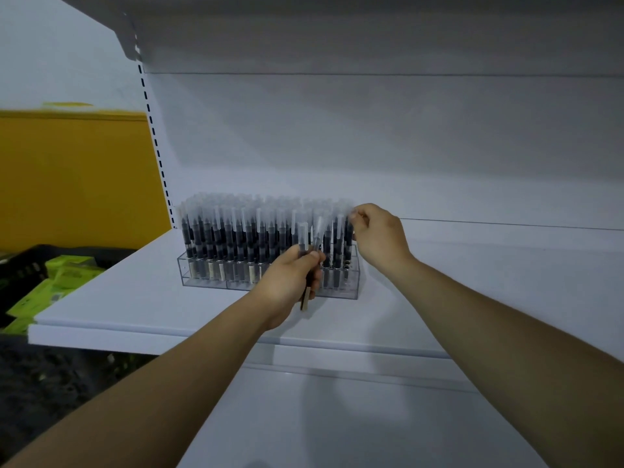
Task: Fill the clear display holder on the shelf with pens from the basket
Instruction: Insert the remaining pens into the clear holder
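Observation:
A clear display holder [202, 280] stands on the white shelf [135, 292], packed with several upright pens [229, 231] that have dark barrels and frosted caps. My left hand [287, 282] is in front of the holder's right half, closed around two loose pens [309, 241] held upright. My right hand [380, 236] is at the holder's right end, its fingertips pinching the cap of a pen at the far right corner. The black basket [20, 268] shows at the left, beyond the shelf's edge.
Green boxes [64, 270] lie in the basket at the lower left. A yellow wall panel [74, 170] is behind it. Another shelf [337, 28] hangs overhead, and a slotted upright [155, 140] runs down the shelf's left side.

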The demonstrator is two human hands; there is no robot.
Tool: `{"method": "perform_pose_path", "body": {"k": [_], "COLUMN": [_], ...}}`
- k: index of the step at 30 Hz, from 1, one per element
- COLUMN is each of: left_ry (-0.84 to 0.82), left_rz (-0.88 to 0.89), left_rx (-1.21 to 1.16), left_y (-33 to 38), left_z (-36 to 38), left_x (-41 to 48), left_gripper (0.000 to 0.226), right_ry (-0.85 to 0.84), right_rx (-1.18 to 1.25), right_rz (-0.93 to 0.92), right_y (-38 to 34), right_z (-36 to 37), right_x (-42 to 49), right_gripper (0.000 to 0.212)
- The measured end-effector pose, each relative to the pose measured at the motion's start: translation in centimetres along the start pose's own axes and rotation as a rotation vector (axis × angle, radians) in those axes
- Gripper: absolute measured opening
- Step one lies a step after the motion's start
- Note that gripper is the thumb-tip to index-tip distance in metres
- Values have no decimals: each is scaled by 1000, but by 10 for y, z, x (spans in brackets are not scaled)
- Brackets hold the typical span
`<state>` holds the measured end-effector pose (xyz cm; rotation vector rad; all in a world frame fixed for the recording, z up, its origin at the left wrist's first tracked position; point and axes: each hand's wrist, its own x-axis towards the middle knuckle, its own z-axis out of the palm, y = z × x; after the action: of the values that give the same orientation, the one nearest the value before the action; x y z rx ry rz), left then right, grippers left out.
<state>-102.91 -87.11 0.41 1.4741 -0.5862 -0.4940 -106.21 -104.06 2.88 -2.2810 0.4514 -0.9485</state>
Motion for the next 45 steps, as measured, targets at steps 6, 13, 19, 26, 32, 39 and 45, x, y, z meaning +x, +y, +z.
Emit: {"method": "perform_pose_path", "body": {"k": [6,13,19,26,32,39,45], "left_ry": [-6,-66,-6,51,68,19,15], "left_rz": [16,61,32,-25,-52,-6,35], "left_rx": [-33,48,103,77,-63,-65,-73], "left_y": [4,9,8,3,3,0,-1], "left_z": [6,17,13,2,6,2,2], "left_x": [-1,-4,-5,-7,-6,-9,-10], "left_gripper": [18,15,18,21,22,18,16], "right_ry": [118,-50,-32,172,158,103,50], "right_rx": [102,135,265,338,320,194,139], "right_rz": [-57,-172,-75,-2,44,-5,5], "right_y": [-13,-31,-35,-26,-18,-16,-11], "right_z": [-15,-23,-26,-39,-31,-25,-10], "right_x": [-13,-31,-31,-11,-7,-7,-17], "right_gripper": [22,21,18,16,9,13,16]}}
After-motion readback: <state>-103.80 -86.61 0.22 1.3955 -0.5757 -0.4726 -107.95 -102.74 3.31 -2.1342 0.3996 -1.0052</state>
